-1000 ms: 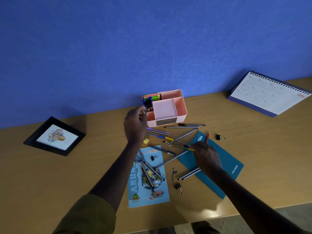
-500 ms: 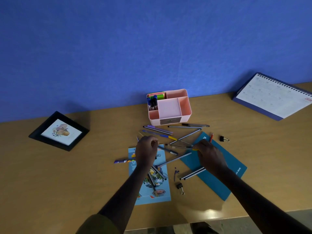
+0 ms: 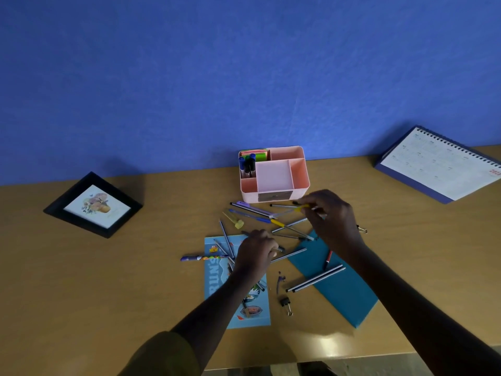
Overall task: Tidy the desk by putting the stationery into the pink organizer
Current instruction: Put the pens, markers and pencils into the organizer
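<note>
Head view, single frame. Found pink organizer [image 3: 274, 176] standing at back of wooden desk [image 3: 135, 267], close to blue wall [image 3: 244, 77]. Noted blue-capped markers [image 3: 247, 164] upright in its left compartment and coloured sticky notes [image 3: 254, 154] in the back-left one. Caught right hand [image 3: 334, 217] raised just in front of organizer, thumb and fingertips pinching yellow-banded pen [image 3: 294, 209] by one end, with the blurred barrel pointing left over the loose pens. Caught left hand [image 3: 256, 253] down on pen pile at top of light blue booklet [image 3: 217, 291], fingers curled round dark-tipped pen [image 3: 280, 249], its tip poking out to the right. Logged loose stationery between hands and organizer: purple pen [image 3: 250, 205], blue pen [image 3: 254, 218] with yellow grip, and thin striped pens crossing each other. Marked small yellow piece [image 3: 236, 221] left of those; could not tell what. Logged patterned pen [image 3: 202, 258] across booklet's left edge. Logged two striped pens [image 3: 315, 278] side by side on teal notebook [image 3: 341, 297] and red pen [image 3: 328, 258] on same notebook beside right forearm. Spotted black binder clip [image 3: 286, 303] on desk between booklet and notebook, and second clip [image 3: 362, 229] just right of right wrist. Noted black picture frame [image 3: 92, 206] far left and desk calendar [image 3: 439, 169] far right, both well apart from pile. Saw olive sleeve [image 3: 162, 354] on left forearm at bottom edge.
</note>
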The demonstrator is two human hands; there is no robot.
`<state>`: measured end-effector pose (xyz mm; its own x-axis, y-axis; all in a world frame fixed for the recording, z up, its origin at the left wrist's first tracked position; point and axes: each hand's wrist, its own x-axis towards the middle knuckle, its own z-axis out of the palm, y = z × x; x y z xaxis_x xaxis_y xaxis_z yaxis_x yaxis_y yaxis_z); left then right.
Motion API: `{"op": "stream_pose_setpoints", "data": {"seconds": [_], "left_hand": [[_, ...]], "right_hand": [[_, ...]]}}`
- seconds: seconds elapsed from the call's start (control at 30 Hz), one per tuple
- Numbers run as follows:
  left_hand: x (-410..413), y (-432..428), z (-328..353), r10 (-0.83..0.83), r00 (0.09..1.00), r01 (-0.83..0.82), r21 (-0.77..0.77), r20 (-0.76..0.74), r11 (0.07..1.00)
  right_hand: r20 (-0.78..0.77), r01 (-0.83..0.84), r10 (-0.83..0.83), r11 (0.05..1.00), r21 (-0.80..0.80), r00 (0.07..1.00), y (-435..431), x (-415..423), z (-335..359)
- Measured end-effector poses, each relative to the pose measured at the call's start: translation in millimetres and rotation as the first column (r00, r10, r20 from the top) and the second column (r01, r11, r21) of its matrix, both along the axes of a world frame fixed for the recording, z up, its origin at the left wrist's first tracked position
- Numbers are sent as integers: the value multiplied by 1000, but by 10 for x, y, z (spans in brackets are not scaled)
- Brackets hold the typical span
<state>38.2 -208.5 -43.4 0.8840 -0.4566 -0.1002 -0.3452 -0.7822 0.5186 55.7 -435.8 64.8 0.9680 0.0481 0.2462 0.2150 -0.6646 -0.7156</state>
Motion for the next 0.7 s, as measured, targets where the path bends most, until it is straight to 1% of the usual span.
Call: {"op": "stream_pose_setpoints", "data": {"seconds": [0.23,0.37,0.5,0.6,0.7], "left_hand": [[24,-22,15,-68,997,66,51,28,996],[36,-58,16,-85,996,82,73,34,994],[62,-87,9,-77,996,74,57,46,996],[78,-94,10,-68,996,65,57,54,996],[96,-101,2,-94,994,89,78,60,993]], "right_hand": [[143,41,-47,998,46,989,359,553,309],[191,24,-27,1000,20,981,613,882,296],[147,-23,30,998,-52,989,819,1127,145],[104,-58,72,989,-137,992,913,1215,2],[52,-59,71,977,-206,996,925,1274,-141]]}}
